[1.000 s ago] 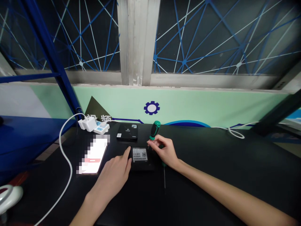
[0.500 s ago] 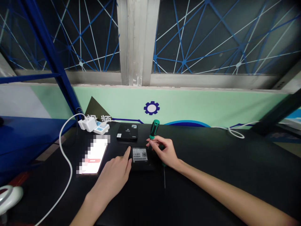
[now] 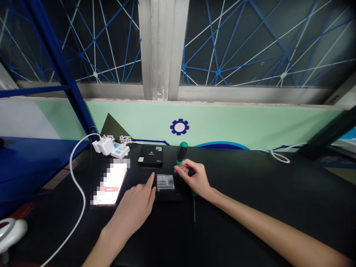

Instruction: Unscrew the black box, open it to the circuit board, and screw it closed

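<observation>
My right hand (image 3: 195, 178) pinches a green and black screwdriver (image 3: 182, 152) low on its handle. The screwdriver stands nearly upright at the upper right corner of a flat black box (image 3: 168, 196); its tip is too small to make out. A white printed label (image 3: 165, 182) faces up on the box. At the box's upper left corner rests the stretched index finger of my left hand (image 3: 139, 198), its other fingers loosely bent with nothing in them. Partly hidden beneath my right hand, a second screwdriver (image 3: 194, 209) lies on the table, its shaft pointing toward me.
Another black box (image 3: 150, 155) lies farther back on the black table (image 3: 250, 185). To the left are a lit phone (image 3: 112, 183), a white charger (image 3: 103, 145) in a power strip (image 3: 120, 151), and a looping white cable (image 3: 83, 193). A green wall (image 3: 236, 126) stands behind.
The held screwdriver has turned about its length, so its handle shows a darker side, and my right fingers have shifted slightly. My left hand and the labelled box stay in place.
</observation>
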A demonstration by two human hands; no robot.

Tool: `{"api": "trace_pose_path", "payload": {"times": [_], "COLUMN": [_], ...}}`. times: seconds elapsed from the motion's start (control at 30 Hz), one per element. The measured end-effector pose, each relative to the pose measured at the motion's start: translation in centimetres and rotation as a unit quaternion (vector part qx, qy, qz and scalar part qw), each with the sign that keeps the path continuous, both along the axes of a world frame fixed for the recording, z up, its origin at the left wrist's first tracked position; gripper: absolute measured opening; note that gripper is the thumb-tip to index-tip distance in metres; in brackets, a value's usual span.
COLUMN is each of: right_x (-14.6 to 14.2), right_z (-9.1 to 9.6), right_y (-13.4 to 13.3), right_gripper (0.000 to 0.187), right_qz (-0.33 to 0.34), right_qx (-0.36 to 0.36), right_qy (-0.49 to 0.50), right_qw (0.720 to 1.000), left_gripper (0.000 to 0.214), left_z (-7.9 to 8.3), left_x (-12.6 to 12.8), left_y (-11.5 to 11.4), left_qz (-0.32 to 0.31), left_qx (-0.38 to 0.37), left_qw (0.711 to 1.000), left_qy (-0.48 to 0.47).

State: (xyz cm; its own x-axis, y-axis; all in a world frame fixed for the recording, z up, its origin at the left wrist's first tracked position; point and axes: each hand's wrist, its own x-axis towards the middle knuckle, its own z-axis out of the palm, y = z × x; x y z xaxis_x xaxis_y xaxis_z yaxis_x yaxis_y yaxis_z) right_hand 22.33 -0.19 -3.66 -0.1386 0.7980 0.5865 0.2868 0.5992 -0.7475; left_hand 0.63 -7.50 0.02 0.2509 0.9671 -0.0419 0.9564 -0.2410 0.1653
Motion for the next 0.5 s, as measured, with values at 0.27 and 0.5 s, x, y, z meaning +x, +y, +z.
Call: {"api": "trace_pose_path", "payload": {"times": [0.27, 0.5], "right_x": [0.32, -0.14], "right_z": [-0.47, 0.17], "right_y": [-0.01, -0.15], "right_gripper": [0.022, 0.029], "right_qz": [0.034, 0.009], "right_qx": [0.001, 0.002], "right_qy": [0.004, 0.003], "right_qw": [0.999, 1.0], "left_gripper": [0.055, 0.056], "left_z": [0.17, 0.14], "left_x": [0.08, 0.08], "left_y": [0.03, 0.06], "left_qz": [0.005, 0.004], "left_qx": [-0.011, -0.009], "left_qw": [1.0, 1.0], "left_qy": [0.011, 0.012]}}
